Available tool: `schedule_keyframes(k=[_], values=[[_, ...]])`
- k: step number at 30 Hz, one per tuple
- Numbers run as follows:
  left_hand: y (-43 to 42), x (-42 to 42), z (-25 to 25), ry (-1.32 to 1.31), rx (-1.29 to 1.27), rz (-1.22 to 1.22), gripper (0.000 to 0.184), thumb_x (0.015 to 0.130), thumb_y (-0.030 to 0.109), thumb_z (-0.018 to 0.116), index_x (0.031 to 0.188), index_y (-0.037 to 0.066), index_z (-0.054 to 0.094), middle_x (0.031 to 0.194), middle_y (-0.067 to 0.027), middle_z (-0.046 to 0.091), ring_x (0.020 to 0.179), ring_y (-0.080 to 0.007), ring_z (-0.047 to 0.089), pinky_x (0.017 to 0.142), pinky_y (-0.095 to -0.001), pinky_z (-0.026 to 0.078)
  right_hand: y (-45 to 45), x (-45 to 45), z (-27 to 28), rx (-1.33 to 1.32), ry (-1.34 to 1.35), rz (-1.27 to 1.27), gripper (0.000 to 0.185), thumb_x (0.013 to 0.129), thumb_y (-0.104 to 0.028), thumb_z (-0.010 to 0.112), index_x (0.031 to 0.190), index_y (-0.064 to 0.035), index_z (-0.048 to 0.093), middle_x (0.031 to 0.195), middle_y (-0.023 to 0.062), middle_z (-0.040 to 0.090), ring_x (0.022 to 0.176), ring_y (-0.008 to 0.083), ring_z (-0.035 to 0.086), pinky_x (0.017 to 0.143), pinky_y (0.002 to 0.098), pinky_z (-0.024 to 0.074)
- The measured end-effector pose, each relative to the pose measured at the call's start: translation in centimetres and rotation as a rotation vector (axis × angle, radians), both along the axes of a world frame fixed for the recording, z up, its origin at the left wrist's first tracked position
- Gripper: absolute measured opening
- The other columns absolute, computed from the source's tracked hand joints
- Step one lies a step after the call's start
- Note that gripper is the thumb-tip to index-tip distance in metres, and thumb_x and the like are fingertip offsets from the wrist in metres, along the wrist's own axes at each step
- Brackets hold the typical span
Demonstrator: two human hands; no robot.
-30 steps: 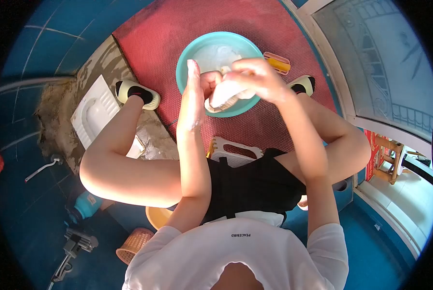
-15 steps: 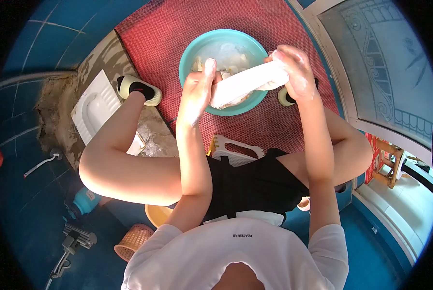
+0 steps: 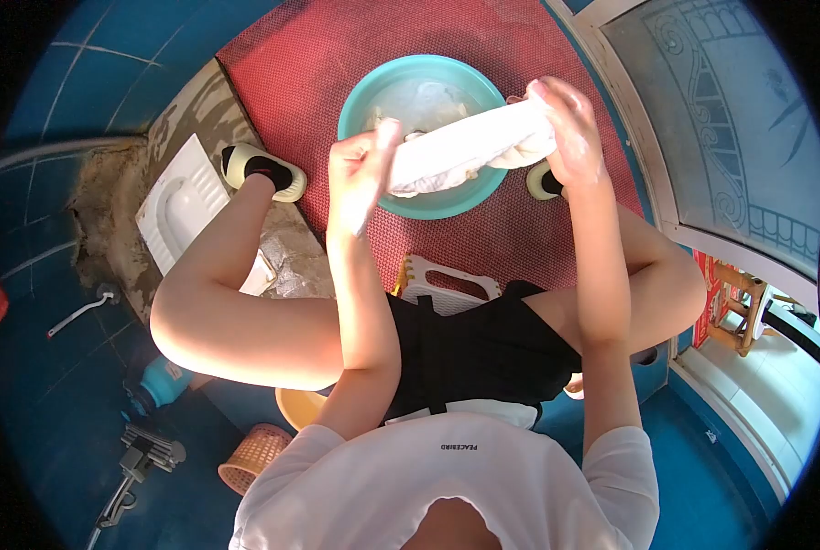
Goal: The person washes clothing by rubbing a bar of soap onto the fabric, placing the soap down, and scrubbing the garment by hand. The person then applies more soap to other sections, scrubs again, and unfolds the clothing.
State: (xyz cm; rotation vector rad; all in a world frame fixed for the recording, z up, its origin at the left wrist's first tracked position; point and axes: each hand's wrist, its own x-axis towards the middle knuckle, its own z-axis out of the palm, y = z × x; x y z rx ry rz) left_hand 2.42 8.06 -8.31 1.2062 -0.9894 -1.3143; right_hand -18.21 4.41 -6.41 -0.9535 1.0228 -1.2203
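Note:
A wet white cloth [image 3: 465, 151] is stretched between my two hands above a turquoise basin [image 3: 350, 110]. My left hand [image 3: 360, 174] grips its left end with the thumb pointing up. The other end, slightly higher, is held in my right hand [image 3: 570, 133]; traces of suds show on the skin. The cloth's exact kind is unclear, as it is bunched and folded. Cloudy, sudsy water [image 3: 428, 101] fills the basin, which rests on a red mat [image 3: 291, 73].
Beneath me is a white stool [image 3: 442, 284]. A squat toilet [image 3: 181, 197] lies to the left. Lower left are a pink basket [image 3: 254, 458], a yellow basin [image 3: 298, 405], a blue bottle [image 3: 164, 380] and a mop [image 3: 140, 458]. A glass door [image 3: 721, 119] stands at right.
The cloth is pulled out longer and flatter between my hands. My left hand has shifted a little to the left, my right slightly to the right and up.

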Motion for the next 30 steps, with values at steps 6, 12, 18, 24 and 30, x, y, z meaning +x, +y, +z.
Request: schedule_keyframes(k=[6,12,18,24,30], values=[[-0.2,-2.5,-1.0,0.037,-0.108,0.157,0.028,0.081,0.016,0.056,0.057,0.001,0.056,0.050,0.0048,0.046,0.045,-0.0005,0.034,0.041,-0.0174,0.025,2.1,5.1,-0.5,-0.411,0.620,-0.042,0.019,0.075,-0.021,0.060,0.067,-0.0057,0.053,0.052,0.0051,0.051,0.046,0.0091,0.051,0.044,0.0247,0.0392],[1.3,-4.9,0.3,0.376,-0.018,0.290,0.031,0.086,0.023,0.048,0.060,0.005,0.051,0.053,0.0053,0.045,0.047,-0.0013,0.035,0.043,-0.0177,0.028,3.0,9.8,0.1,-0.690,0.859,-0.199,0.019,0.069,-0.012,0.060,0.057,-0.0039,0.049,0.048,0.0096,0.045,0.038,0.0200,0.046,0.038,0.0305,0.0351],[0.7,-1.4,-1.2,0.274,0.059,0.264,0.035,0.088,0.023,0.041,0.062,0.002,0.052,0.055,-0.0001,0.051,0.051,-0.0054,0.045,0.047,-0.0215,0.037,4.8,11.8,-0.8,-0.979,0.893,-0.132,0.017,0.070,-0.014,0.059,0.058,-0.0059,0.051,0.043,0.0054,0.043,0.036,0.0156,0.045,0.037,0.0274,0.0373],[0.6,-1.9,-1.9,0.478,0.100,0.296,0.024,0.087,0.025,0.043,0.079,0.004,0.052,0.061,0.0003,0.048,0.052,-0.0078,0.046,0.047,-0.0214,0.038,4.9,12.3,-2.9,-0.794,0.908,-0.150,0.014,0.070,-0.012,0.058,0.060,-0.0075,0.050,0.044,0.0032,0.044,0.037,0.0138,0.046,0.038,0.0261,0.0390],[0.4,-4.9,-1.0,0.479,0.114,0.487,0.027,0.087,0.022,0.045,0.070,0.002,0.051,0.060,0.0024,0.049,0.052,-0.0030,0.046,0.040,-0.0191,0.034,4.6,11.9,-4.4,-0.625,0.937,-0.112,0.011,0.075,-0.019,0.053,0.078,-0.0102,0.058,0.047,0.0065,0.049,0.040,0.0208,0.051,0.039,0.0320,0.0401]])
